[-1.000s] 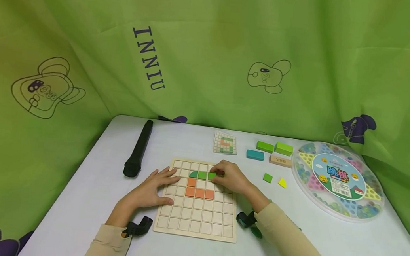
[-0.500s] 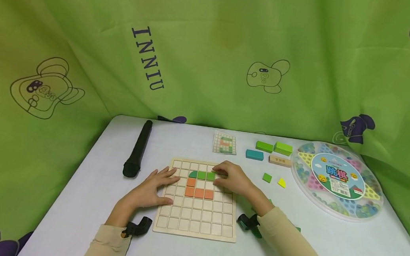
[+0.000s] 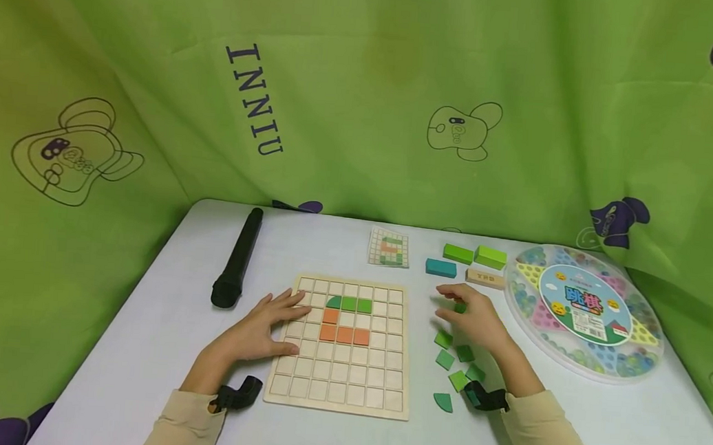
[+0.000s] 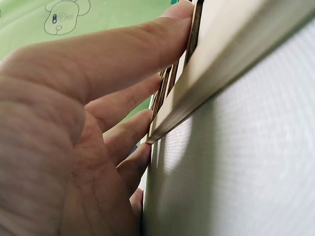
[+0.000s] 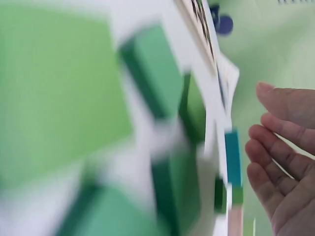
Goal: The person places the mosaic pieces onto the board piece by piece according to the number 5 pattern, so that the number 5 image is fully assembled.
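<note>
There is one board (image 3: pixel 338 371), four orange tiles (image 3: pixel 345 335), one microphone (image 3: pixel 239 259); in right half, four bars (image 3: pixel 441 268), one round case (image 3: pixel 583 307).

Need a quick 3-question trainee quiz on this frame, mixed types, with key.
1. Multiple choice: as the person sees it, where is the black microphone relative to the wooden grid board?
A) to its left
B) to its right
C) on top of it

2. Count: how many orange square tiles sit on the wooden grid board?

3. True or false: the right grip rests on the wooden grid board.

Key:
1. A
2. Four
3. False: the right grip is off it, by the loose green tiles; the left grip is the one touching the wooden grid board.
</note>
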The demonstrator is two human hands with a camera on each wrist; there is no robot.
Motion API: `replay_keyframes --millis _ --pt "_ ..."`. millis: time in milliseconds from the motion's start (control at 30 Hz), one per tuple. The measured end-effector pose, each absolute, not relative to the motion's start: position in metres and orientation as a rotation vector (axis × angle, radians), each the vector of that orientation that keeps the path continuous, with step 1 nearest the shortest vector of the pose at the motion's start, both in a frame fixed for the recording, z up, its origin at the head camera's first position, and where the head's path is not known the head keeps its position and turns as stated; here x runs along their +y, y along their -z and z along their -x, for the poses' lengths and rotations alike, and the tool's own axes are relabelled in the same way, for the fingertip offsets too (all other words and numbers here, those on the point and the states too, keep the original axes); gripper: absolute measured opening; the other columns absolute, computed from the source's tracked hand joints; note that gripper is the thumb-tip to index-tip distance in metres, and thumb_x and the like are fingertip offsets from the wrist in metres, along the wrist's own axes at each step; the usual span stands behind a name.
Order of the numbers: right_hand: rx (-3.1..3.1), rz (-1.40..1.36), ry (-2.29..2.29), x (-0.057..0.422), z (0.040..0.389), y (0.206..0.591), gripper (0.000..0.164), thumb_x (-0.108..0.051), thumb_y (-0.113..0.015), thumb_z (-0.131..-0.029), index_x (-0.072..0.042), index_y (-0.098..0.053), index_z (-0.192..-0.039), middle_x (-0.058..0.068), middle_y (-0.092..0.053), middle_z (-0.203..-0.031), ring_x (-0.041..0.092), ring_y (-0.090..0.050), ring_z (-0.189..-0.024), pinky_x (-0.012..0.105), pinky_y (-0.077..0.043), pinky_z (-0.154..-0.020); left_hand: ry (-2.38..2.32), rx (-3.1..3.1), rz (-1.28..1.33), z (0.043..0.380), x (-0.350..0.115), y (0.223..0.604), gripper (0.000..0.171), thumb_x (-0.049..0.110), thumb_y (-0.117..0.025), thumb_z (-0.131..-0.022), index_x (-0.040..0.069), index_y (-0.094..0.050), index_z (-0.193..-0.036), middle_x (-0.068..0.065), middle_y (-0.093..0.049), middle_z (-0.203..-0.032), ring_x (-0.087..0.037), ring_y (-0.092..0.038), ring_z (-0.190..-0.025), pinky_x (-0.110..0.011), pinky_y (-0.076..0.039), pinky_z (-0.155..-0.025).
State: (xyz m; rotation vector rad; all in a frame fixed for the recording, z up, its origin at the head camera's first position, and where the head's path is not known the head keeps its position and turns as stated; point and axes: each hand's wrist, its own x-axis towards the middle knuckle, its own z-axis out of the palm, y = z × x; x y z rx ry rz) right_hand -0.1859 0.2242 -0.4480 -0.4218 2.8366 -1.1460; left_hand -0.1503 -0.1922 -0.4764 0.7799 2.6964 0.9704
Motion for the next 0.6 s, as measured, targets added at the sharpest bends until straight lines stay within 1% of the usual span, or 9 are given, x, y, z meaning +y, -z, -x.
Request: replay_keyframes --millis 200,367,600 --pt "2.852 0.307 1.106 0.258 0.188 0.454 0.045 -0.015 -0.070 -0.085 0.000 -0.058 -0.125 0.021 -0.057 -0.127 0.043 -0.054 -0.117 0.054 -0.046 -0.096 -0.972 2.696 -0.776 0.150 -0.192 0.476 0.076 0.039 -0.078 -0.073 0.013 -0.050 -0.139 -0.008 -0.031 -0.154 -0.033 -0.017 -0.145 -0.056 -0.005 -0.117" --pt "2.879 0.288 1.058 0.270 0.190 0.459 0.043 -0.015 -0.072 -0.083 0.000 -0.061 -0.121 0.022 -0.057 -0.126 0.040 -0.053 -0.119 0.054 -0.043 -0.098 -0.976 2.694 -0.774 0.150 -0.192 0.476 0.077 0.040 -0.078 -0.073 0.013 -0.050 -0.139 -0.008 -0.031 -0.154 -0.034 -0.017 -0.145 -0.056 -0.005 -0.117" --pt "2.984 0.409 0.946 0.270 0.193 0.462 0.032 -0.007 -0.071 -0.081 0.001 -0.066 -0.111 0.019 -0.062 -0.114 0.036 -0.057 -0.107 0.051 -0.045 -0.091 -0.970 2.700 -0.775 0.150 -0.192 0.476 0.075 0.038 -0.078 -0.074 0.013 -0.050 -0.139 -0.008 -0.031 -0.154 -0.033 -0.017 -0.145 -0.056 -0.005 -0.117"
